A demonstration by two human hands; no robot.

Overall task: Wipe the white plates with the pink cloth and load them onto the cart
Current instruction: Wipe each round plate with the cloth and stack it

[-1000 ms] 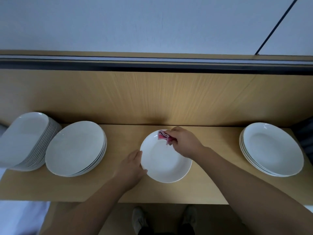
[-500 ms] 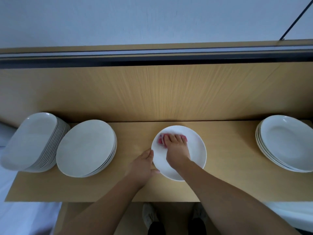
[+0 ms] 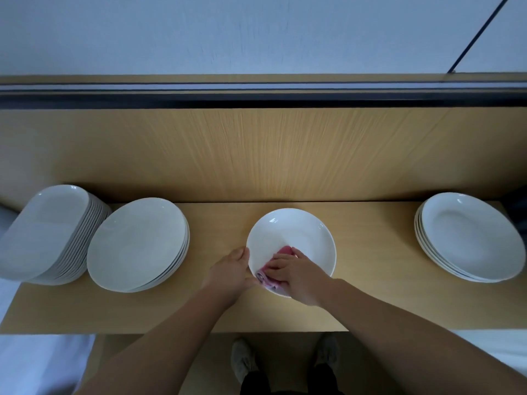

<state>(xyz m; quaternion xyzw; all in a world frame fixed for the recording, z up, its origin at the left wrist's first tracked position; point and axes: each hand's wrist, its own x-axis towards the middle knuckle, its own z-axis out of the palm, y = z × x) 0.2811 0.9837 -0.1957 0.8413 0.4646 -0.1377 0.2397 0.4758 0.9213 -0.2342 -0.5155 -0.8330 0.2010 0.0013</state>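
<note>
I see both bare forearms reaching in from the lower edge, meeting at lower centre of the frame. The left hand (image 3: 231,273) pinches the white plate (image 3: 299,232) by its rim; the right hand (image 3: 298,277) lies flat, fingers pointing left, pressing the pink cloth (image 3: 285,250)

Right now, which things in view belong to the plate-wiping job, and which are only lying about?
Job: centre plate, its rim held by the left hand; pink cloth, pressed on it by the right hand; oval stack, round stack and right stack of white plates.

Just there: wooden surface beneath them; back panel; the person's shoes.
</note>
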